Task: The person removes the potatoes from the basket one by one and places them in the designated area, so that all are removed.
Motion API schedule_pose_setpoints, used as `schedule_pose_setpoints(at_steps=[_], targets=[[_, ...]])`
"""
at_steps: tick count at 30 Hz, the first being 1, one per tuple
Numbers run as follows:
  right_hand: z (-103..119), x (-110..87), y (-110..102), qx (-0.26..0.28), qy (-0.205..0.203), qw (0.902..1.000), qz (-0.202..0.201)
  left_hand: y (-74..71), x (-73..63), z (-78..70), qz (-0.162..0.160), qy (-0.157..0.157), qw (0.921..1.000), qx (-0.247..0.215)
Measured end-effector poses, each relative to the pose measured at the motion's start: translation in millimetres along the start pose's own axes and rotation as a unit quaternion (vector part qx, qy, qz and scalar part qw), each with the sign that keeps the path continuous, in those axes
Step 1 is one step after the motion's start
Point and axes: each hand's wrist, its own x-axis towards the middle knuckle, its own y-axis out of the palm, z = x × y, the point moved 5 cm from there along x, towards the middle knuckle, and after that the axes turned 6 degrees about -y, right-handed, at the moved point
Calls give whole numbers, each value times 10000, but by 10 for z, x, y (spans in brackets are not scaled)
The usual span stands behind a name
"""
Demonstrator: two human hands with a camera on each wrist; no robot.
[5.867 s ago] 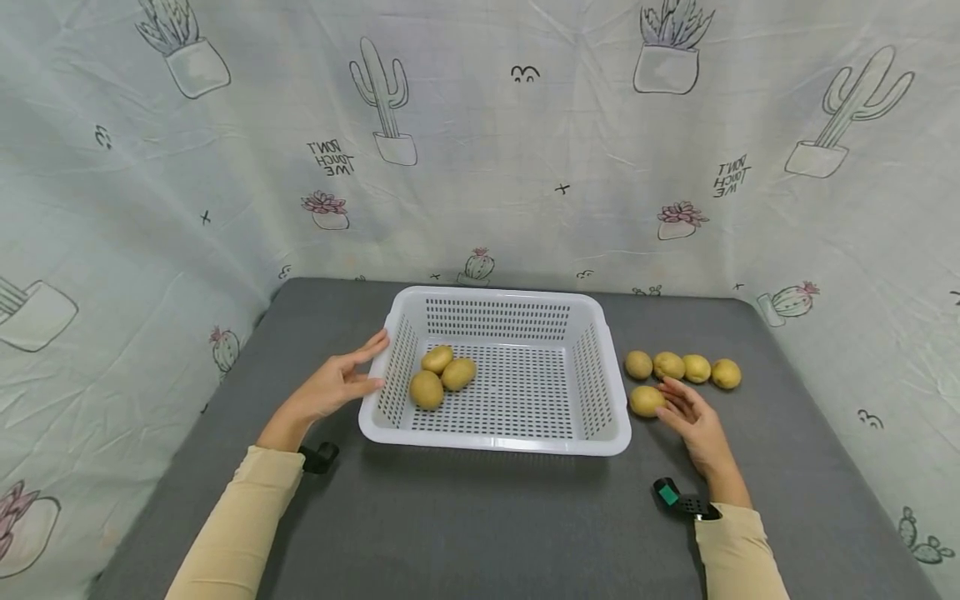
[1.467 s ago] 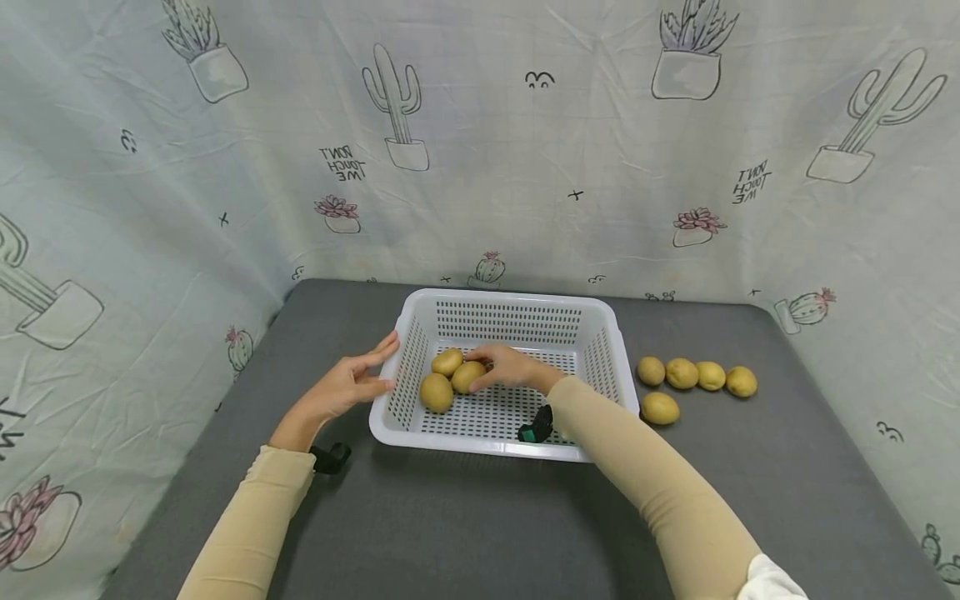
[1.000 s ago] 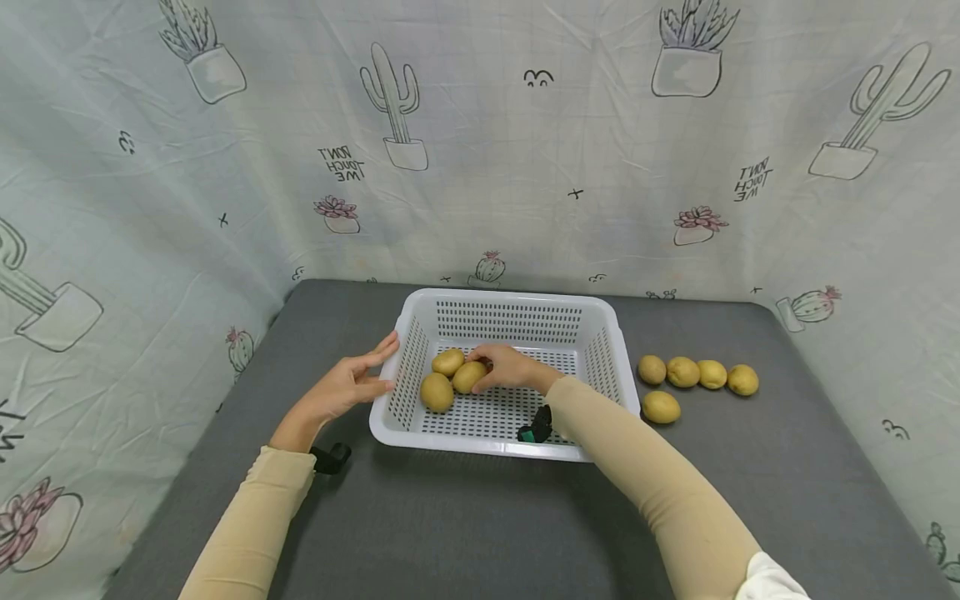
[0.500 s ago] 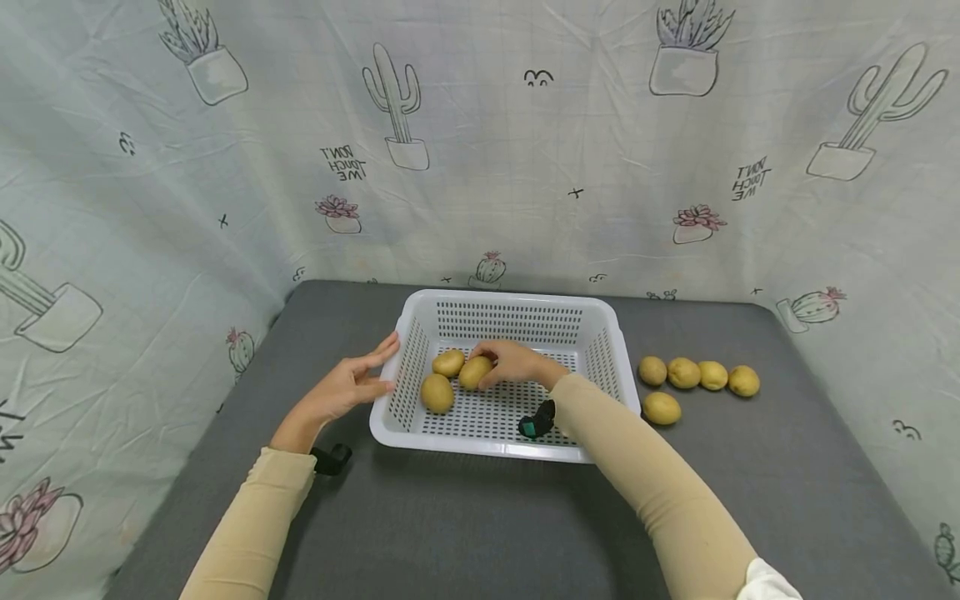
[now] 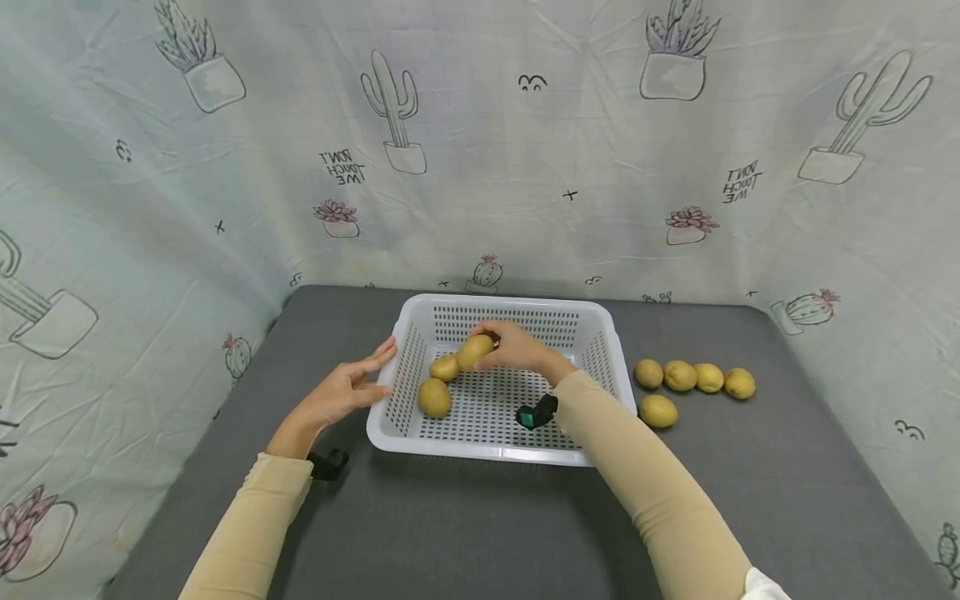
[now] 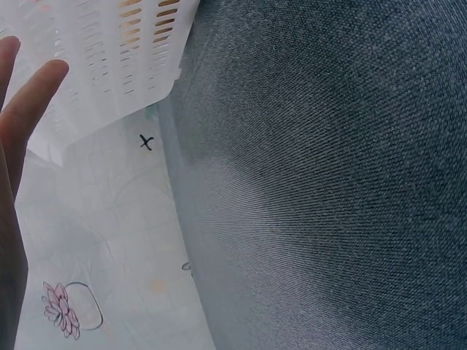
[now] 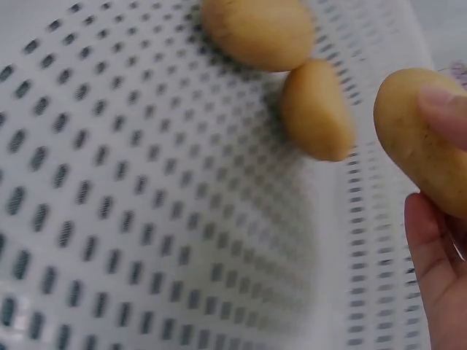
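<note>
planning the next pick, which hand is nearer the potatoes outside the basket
Right. The right hand is over the basket, left of those potatoes; the left hand is farther, at the basket's opposite edge.

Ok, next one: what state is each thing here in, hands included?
White basket: upright, uncovered
Two potatoes inside it: lying, touching each other
Right hand: gripping a third potato
Third potato: held clear of the basket floor
Left hand: fingers extended at the basket's left rim
Four-potato row: lying on grey cloth
Lone potato: on the cloth, in front of that row
Cactus-print sheet: hanging, creased
</note>
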Motion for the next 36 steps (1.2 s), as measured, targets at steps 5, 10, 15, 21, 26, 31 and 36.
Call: schedule_pose_setpoints(at_steps=[5,10,15,21,26,31,36], targets=[[134,-26,-88,423,-194,9986,-263,-1,-5,13,-6,-13,10000,-90],[227,-54,-175,681,-406,9956,-507,-17,-1,29,39,70,9999,-92],[295,-86,-278,867,-603,9910,-819,-39,11,37,39,128,9999,-49],[411,-188,-401,994,-809,9846,-1191,-53,23,42,76,110,9999,-71],[502,-306,-472,1179,-1084,9772,-1394,-61,28,47,77,140,9999,-20],[560,-426,-530,1279,-1312,9712,-1523,-65,31,54,87,139,9999,-28],[627,-566,-573,1177,-1422,9697,-1598,-85,41,64,85,146,9998,-42]])
